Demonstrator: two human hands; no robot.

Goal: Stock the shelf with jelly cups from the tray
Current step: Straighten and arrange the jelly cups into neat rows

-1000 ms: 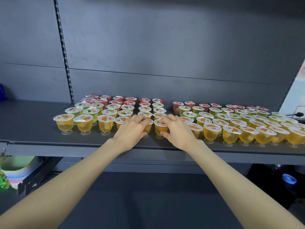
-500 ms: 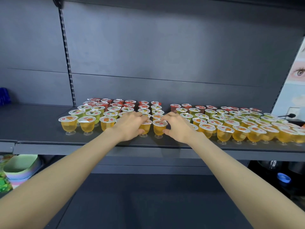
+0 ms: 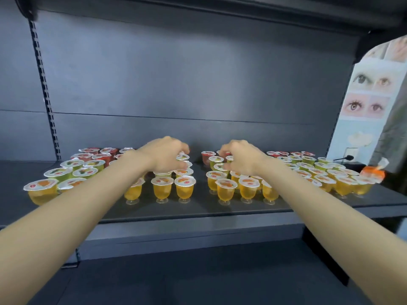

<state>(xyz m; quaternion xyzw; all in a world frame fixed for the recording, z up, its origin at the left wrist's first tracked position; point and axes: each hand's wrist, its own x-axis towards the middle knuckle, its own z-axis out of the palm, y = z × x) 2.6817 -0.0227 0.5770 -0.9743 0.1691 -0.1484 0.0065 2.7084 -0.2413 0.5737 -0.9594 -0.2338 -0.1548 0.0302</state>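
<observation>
Many jelly cups stand in rows on the dark grey shelf (image 3: 198, 209): yellow ones (image 3: 162, 190) in front, green ones (image 3: 58, 173) behind them, red ones (image 3: 208, 156) at the back. They form a left and a right block with a narrow gap between. My left hand (image 3: 164, 155) hovers over the left block's inner back rows, fingers curled down onto the cup lids. My right hand (image 3: 241, 157) does the same over the right block's inner back rows. Whether either hand grips a cup is hidden. The tray is not in view.
An orange cup (image 3: 373, 172) sits tilted at the far right end of the shelf. A higher shelf (image 3: 198, 9) hangs overhead and a lower shelf (image 3: 198, 271) juts out below. A poster of eyes (image 3: 370, 95) and a black plug (image 3: 346, 158) are at the right.
Both hands have moved from the front-row yellow cups up and back over the rear rows and spread slightly apart. The view has tilted upward and closer.
</observation>
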